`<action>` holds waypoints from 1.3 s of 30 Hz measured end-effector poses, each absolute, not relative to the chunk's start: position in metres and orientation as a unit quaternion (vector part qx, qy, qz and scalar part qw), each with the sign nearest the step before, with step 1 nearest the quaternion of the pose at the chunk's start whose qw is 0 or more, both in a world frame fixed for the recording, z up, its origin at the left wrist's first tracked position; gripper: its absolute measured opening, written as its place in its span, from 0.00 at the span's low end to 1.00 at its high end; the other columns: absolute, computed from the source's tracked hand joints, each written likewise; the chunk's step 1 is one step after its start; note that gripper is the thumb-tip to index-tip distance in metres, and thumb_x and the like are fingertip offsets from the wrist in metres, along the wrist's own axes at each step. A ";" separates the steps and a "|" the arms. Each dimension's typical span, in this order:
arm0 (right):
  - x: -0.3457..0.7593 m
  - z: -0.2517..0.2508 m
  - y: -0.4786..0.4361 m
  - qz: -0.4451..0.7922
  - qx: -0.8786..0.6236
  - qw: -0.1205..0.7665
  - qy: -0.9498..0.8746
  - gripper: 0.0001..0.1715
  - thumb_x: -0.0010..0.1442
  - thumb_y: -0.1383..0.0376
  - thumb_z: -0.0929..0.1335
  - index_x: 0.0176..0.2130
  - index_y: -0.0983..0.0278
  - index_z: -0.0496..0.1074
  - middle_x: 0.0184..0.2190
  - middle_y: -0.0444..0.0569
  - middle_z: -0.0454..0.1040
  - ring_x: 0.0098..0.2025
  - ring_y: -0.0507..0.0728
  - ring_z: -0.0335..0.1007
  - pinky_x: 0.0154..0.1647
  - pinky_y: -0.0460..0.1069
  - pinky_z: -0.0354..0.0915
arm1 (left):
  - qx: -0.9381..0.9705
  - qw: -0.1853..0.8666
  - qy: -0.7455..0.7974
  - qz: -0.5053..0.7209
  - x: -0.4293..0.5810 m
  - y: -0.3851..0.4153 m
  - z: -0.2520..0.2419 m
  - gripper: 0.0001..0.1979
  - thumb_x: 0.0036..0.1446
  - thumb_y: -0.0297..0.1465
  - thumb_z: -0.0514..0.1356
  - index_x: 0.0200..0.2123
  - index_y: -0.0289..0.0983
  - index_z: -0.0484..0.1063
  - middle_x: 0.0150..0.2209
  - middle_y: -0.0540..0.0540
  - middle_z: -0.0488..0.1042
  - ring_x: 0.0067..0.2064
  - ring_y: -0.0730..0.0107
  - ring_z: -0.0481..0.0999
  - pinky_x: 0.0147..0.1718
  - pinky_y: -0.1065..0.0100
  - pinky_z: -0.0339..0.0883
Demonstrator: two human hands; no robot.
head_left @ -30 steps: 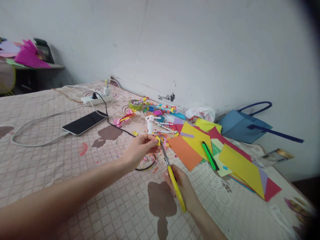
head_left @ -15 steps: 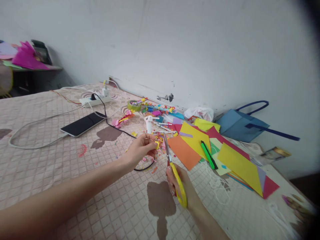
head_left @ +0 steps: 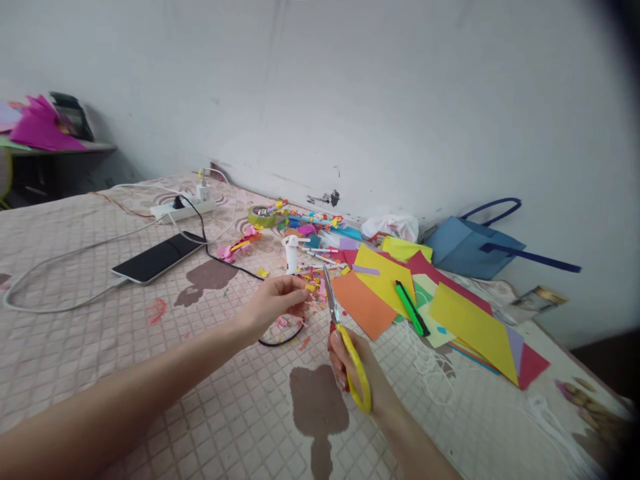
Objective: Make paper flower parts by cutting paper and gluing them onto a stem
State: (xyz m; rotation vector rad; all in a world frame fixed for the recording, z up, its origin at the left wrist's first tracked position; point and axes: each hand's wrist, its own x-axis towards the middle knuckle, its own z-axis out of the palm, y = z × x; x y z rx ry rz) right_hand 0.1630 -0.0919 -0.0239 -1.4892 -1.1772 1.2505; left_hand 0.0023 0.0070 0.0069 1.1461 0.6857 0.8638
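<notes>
My left hand [head_left: 274, 301] pinches a small yellow paper piece [head_left: 311, 288] between thumb and fingertips, just above the patterned bedcover. My right hand [head_left: 356, 371] grips yellow-handled scissors [head_left: 345, 342]; their blades point up and away, with the tips a short way right of the yellow piece, not touching it. Tiny coloured paper scraps [head_left: 313, 299] lie on the cover under and between both hands.
Coloured paper sheets [head_left: 400, 287] and a green marker [head_left: 410, 308] lie to the right, a blue bag [head_left: 473, 243] behind them. A phone [head_left: 157, 257], cables and a power strip [head_left: 183, 210] sit to the left. A small white fan [head_left: 291, 253] and craft clutter line the wall.
The scissors have drawn away from the yellow piece to its right, and the blades now stand more upright. My left hand keeps its pinch. The view has shifted slightly.
</notes>
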 end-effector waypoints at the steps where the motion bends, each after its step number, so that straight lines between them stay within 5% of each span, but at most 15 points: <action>1: 0.164 -0.025 -0.092 0.497 -0.592 0.418 -0.477 0.30 0.51 0.39 0.62 0.25 0.61 0.54 0.13 0.33 0.52 0.11 0.44 0.46 0.10 0.40 0.49 | 0.515 0.692 0.318 0.395 0.002 0.007 0.008 0.09 0.47 0.32 0.65 0.30 0.33 0.70 0.27 0.51 0.71 0.27 0.78 0.70 0.29 0.73 0.66; 23: 0.168 -0.028 -0.092 0.351 -0.632 0.337 -0.603 0.18 0.56 0.52 0.64 0.25 0.61 0.55 0.18 0.37 0.53 0.19 0.48 0.50 0.18 0.44 0.49 | 0.469 0.722 0.299 0.411 0.001 0.008 0.013 0.12 0.47 0.32 0.66 0.28 0.33 0.66 0.27 0.47 0.75 0.30 0.74 0.75 0.35 0.70 0.69; 39: 0.170 -0.029 -0.092 0.363 -0.622 0.361 -0.593 0.18 0.54 0.54 0.67 0.25 0.61 0.57 0.20 0.38 0.53 0.21 0.48 0.48 0.18 0.44 0.49 | 0.455 0.722 0.304 0.424 0.001 0.004 0.016 0.12 0.45 0.32 0.67 0.27 0.33 0.67 0.26 0.48 0.74 0.29 0.74 0.74 0.34 0.70 0.69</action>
